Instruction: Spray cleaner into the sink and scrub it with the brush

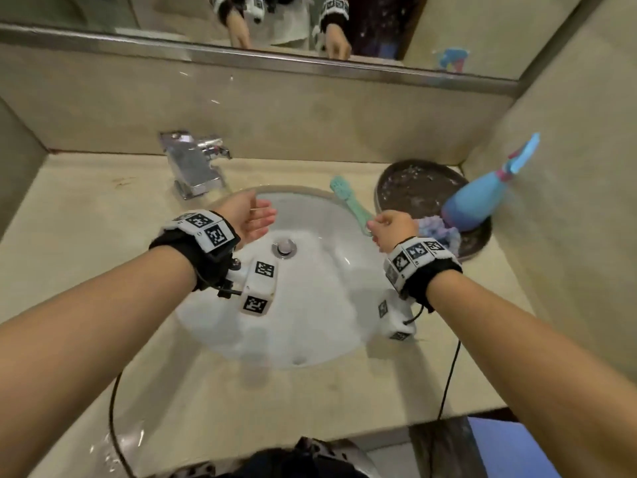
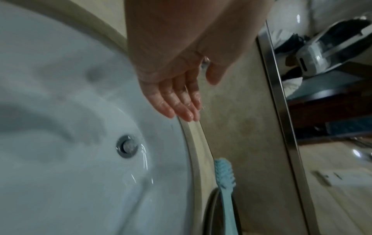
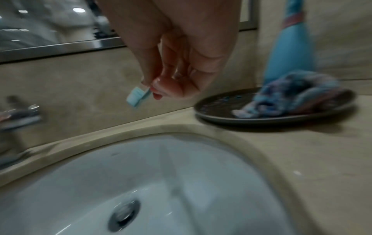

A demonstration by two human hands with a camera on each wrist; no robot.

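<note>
Head view: right hand [image 1: 393,226] pinches the handle end of the brush [image 1: 348,201], a teal toothbrush-type, fingers curled round it; bristle head points toward the back wall, over the sink [image 1: 310,326] rim on its right side. Right wrist view: fingertips [image 3: 159,89] clamp the brush [image 3: 138,97], held above the sink [image 3: 181,167] rim. Left hand [image 1: 250,219] flat, fingers straight and together, grasping nothing, over the sink's back-left part near the faucet [image 1: 194,163]. Left wrist view: left hand [image 2: 171,76] looks wet, fingers extended above the sink [image 2: 60,111] edge; brush [image 2: 224,178] head visible beyond. Drain [image 1: 284,248] at sink centre. Right of the sink: dark plate [image 1: 406,191] on the counter [image 1: 86,215], with a blue spray bottle [image 1: 475,201] and a cloth [image 1: 437,229] on it. Bottle leans toward the side wall, untouched. Mirror [image 1: 448,25] above the sink's back wall.
</note>
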